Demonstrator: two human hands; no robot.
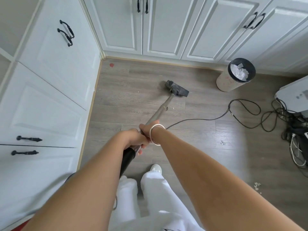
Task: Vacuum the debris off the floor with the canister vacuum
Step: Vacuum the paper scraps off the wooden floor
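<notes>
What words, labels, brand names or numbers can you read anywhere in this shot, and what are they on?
None can be read.
White device at the right edge: small dark marks on top, too blurred to read.
Vacuum floor head: no visible lettering.
Waste bin: faint reddish specks, no text.
White trousers: a dark mark at the bottom edge, cut off and unreadable.

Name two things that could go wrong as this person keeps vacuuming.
1. The loose cord trails across the floor just right of the wand; the head could run over it, or a foot could catch it.
2. A sweep right could knock over the full bin.
</notes>
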